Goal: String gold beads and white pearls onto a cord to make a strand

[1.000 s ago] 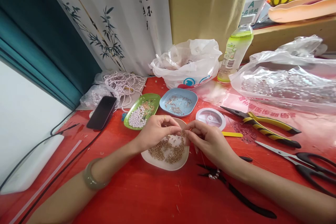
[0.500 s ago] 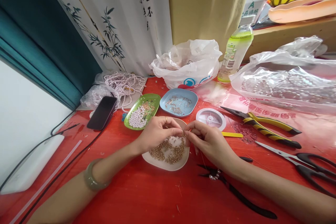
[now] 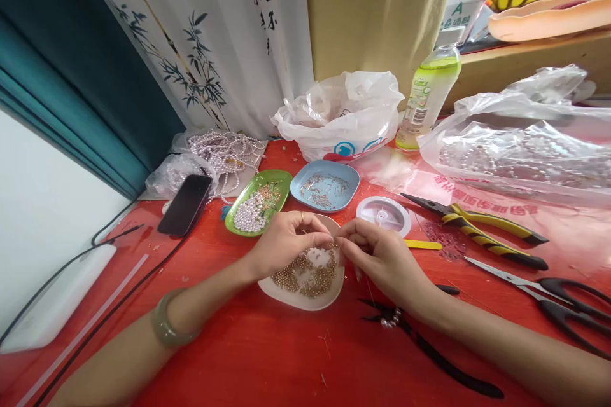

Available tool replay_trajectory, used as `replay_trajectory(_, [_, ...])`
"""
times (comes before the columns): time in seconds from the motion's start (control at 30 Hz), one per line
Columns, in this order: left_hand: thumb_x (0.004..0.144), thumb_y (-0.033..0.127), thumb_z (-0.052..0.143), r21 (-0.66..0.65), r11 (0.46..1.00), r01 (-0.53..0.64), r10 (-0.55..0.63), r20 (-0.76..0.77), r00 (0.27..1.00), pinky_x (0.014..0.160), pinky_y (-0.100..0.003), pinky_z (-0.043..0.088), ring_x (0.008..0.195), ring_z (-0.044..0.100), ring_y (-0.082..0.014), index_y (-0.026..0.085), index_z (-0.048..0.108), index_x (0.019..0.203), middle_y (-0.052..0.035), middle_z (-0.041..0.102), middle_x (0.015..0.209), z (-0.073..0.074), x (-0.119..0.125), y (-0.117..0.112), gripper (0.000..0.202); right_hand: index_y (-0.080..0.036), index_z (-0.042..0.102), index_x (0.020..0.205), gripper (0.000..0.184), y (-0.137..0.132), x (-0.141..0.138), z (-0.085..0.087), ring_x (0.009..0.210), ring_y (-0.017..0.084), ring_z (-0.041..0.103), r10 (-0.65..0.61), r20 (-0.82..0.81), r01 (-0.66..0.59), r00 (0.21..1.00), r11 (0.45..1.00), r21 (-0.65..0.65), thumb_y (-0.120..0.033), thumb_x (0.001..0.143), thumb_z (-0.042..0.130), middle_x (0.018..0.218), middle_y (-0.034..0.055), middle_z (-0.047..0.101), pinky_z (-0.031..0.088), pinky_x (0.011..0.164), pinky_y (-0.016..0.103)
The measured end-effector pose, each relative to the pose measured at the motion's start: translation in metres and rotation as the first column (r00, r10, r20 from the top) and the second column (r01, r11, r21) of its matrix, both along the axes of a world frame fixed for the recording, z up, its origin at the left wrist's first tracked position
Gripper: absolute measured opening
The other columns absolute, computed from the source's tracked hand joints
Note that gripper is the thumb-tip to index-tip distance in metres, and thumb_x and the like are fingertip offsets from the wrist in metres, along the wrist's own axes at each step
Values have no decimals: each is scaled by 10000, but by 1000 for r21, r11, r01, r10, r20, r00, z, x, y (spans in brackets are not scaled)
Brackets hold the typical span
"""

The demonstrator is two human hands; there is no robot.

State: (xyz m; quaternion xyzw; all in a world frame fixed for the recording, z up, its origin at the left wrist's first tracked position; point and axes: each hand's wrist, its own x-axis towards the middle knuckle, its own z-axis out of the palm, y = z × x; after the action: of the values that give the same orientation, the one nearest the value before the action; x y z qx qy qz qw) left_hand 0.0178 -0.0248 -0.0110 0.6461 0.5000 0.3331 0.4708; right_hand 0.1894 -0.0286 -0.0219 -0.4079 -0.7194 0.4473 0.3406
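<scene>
Both hands meet just above the pale plate (image 3: 305, 304) on the red desk (image 3: 258, 356), and the gold beads (image 3: 286, 277) lie loose inside it. The left hand (image 3: 292, 235) presses thumb and finger together; the right hand (image 3: 375, 247) does likewise, nearly touching it. Whatever sits between those fingertips is too tiny for me to tell. Beyond them stand a green dish (image 3: 282, 179) and a blue dish (image 3: 352, 189), side by side.

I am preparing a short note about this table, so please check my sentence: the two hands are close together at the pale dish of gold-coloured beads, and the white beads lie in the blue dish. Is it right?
One detail is wrong: the white beads lie in the green dish, not the blue dish, as the head view shows. The rest stands.
</scene>
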Motion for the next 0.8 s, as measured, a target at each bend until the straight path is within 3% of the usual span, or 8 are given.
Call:
replay_trajectory(0.33, [697,286,632,-9,999,-47,47,67,997,624,-238,481,648,594,-120,130,620,715,-38,646,695,2,-1,1,158,-166,503,712,120,0,1,-1,448,80,444,-19,-5,19,1000,1000,19,-206,800,433,525,-13,572,341,424,202])
replay_trajectory(0.8, [686,282,644,-5,1000,-23,23,61,998,647,-257,493,660,599,-129,125,626,707,-43,649,703,0,-1,0,159,-178,497,706,123,-1,0,1,420,82,470,-5,-8,5,1000,1000,-12,-205,803,427,515,-19,575,366,417,201])
